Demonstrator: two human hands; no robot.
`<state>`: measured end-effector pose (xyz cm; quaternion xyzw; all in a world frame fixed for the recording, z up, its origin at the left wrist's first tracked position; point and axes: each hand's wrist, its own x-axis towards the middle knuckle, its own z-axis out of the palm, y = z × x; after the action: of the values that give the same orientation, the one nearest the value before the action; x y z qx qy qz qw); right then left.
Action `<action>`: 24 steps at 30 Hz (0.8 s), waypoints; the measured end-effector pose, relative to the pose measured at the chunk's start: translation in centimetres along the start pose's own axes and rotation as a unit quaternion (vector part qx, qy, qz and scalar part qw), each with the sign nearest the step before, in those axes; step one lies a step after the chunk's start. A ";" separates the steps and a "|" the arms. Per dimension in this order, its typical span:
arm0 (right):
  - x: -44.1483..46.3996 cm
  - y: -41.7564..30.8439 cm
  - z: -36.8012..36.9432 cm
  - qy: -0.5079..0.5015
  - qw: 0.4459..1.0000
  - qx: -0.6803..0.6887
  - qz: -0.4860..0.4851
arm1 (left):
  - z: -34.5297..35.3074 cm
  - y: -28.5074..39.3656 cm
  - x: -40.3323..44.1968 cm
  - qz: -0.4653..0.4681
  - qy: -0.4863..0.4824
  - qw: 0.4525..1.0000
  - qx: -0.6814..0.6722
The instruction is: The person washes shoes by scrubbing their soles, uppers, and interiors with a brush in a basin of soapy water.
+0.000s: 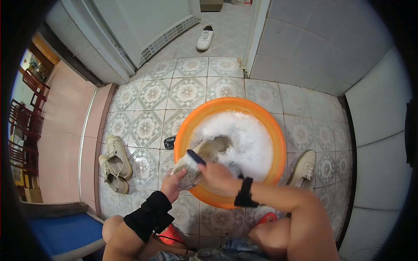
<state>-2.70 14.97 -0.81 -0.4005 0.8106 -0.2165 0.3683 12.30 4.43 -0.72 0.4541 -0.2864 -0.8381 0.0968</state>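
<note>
So, brush [196,156] and shoe [184,165] meet in view over the basin [280,143].
Left hand [170,185], fingers gripping the shoe above the basin's near-left rim; right hand [220,177], fingers closed around the brush.

The right hand [220,178] is softened by blur, and it covers the lower end of a dark handle [196,157], so whatever that end carries is out of sight; the left hand [171,185] is partly hidden by the held shoe [186,168], whose far end is hard to tell from the brownish patch [213,148]; suds [254,135] conceal the floor of the orange basin [278,143]; its rim covers part of a black object [170,142], too little to name; the top edge cuts off a box [211,5].
</note>
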 end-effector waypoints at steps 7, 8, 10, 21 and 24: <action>6.8 5.0 -1.9 0.054 0.993 -0.061 0.085 | 0.0 0.4 -0.4 -0.001 0.000 1.000 -0.016; 6.0 3.9 -1.2 0.040 0.994 -0.035 0.093 | -0.2 0.5 -0.2 0.001 0.001 1.000 -0.020; 3.5 1.7 0.0 0.018 0.995 -0.009 0.102 | -0.8 0.0 0.2 0.012 -0.011 1.000 -0.020; 7.6 6.5 -1.8 0.054 0.994 -0.069 0.068 | 0.1 0.2 -0.3 0.008 0.015 1.000 -0.009; 4.1 1.8 -2.6 -0.042 0.994 -0.017 0.102 | -0.1 0.4 -0.3 0.010 0.019 1.000 -0.013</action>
<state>-7.25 12.85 -2.04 -0.3305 0.8350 -0.1467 0.4148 12.51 4.16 -0.31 0.4655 -0.2786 -0.8320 0.1165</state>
